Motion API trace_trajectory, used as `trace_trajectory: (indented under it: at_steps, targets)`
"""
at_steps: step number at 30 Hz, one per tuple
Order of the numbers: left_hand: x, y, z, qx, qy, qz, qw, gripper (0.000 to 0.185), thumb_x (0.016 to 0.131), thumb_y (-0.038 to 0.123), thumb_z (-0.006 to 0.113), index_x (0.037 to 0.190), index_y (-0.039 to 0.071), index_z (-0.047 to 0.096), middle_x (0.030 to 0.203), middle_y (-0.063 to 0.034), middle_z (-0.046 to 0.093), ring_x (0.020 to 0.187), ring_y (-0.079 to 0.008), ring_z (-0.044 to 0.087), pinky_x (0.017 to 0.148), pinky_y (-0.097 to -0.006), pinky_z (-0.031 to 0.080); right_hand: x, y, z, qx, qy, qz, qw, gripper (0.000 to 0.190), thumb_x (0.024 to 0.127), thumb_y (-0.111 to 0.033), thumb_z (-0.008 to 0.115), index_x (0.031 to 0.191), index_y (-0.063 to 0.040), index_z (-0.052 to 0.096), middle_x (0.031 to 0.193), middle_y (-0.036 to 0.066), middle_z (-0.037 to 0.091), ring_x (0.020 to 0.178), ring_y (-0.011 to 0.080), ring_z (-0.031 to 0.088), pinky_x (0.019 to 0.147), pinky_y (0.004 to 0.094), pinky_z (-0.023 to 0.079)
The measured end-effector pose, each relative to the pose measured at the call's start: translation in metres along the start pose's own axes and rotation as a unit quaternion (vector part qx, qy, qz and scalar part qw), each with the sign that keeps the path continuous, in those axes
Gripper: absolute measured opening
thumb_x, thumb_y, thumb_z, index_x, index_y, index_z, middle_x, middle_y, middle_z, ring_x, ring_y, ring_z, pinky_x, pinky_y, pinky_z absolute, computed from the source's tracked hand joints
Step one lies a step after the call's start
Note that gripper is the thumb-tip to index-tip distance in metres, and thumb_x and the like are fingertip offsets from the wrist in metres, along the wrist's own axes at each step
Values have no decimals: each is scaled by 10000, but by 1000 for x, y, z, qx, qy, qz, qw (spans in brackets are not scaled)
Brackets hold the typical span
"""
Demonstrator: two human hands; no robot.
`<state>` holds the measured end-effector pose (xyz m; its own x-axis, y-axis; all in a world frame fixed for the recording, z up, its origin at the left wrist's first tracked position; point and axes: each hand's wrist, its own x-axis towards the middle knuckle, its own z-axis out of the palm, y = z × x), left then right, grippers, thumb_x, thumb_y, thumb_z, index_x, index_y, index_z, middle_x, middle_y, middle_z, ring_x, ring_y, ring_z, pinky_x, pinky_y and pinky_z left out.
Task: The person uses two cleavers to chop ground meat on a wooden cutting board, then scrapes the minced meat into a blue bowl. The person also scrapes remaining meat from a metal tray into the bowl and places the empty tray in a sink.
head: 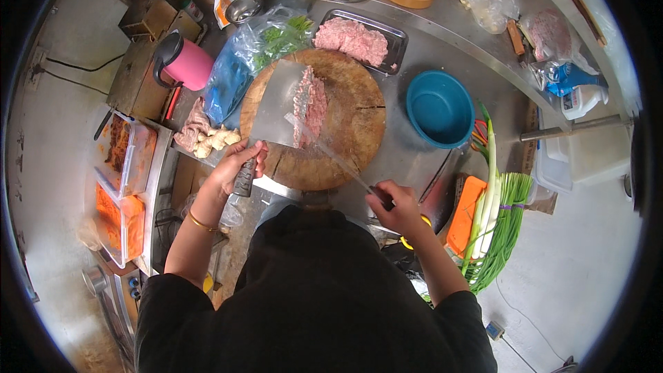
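My left hand (239, 166) grips the dark handle of a broad cleaver (276, 106), whose blade lies flat over the left part of a round wooden chopping block (357, 114). Minced meat (314, 106) is heaped along the blade's right edge, some of it stuck to the steel. In my right hand (394, 207) is the dark handle of a narrow knife (339, 159). Its thin blade reaches up and left across the block, and the tip overlaps the cleaver near the meat. Whether the two blades touch, I cannot tell.
Behind the block sits a metal tray of minced meat (352, 41). To its right stands a blue plastic basin (440, 109); scallions and a bundle of chives (505, 228) lie nearer me. On the left are ginger (217, 140), a blue plastic bag (225, 83) and a pink jug (189, 65).
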<state>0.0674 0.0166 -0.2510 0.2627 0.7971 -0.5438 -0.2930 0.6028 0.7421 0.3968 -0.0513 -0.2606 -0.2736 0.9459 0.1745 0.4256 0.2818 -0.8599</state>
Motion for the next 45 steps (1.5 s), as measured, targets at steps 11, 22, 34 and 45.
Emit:
trace_trajectory:
  at_steps: [11,22,34,45]
  targets:
    - [-2,0,-10,-71,0,-10,997,74,853,44,482,922,21,498,654,-18,483,442,-53,391,392,-198,348,13,-7,-2,-64,-59,-112,990,253,712,-179,704,790,-22,521,623,123,570,525,291,577,455,352,458]
    - [-2,1,-15,-95,-5,-22,995,78,832,42,490,909,33,479,673,-31,467,442,-60,383,381,-193,318,17,-3,4,-75,-58,-124,988,256,719,-175,697,801,-22,509,613,118,557,529,291,572,449,358,450]
    - [-22,11,1,29,-20,-39,999,117,859,130,514,817,21,525,564,-1,430,349,-58,345,333,-207,291,41,25,21,-58,-14,-32,998,223,769,-201,643,846,-12,556,692,164,605,616,344,598,535,388,472]
    - [-52,17,-3,41,-10,-56,998,112,853,109,518,806,7,518,547,-2,414,342,-57,339,322,-203,279,71,72,28,-61,84,65,992,312,803,-263,617,669,9,546,548,173,515,465,329,507,445,375,384]
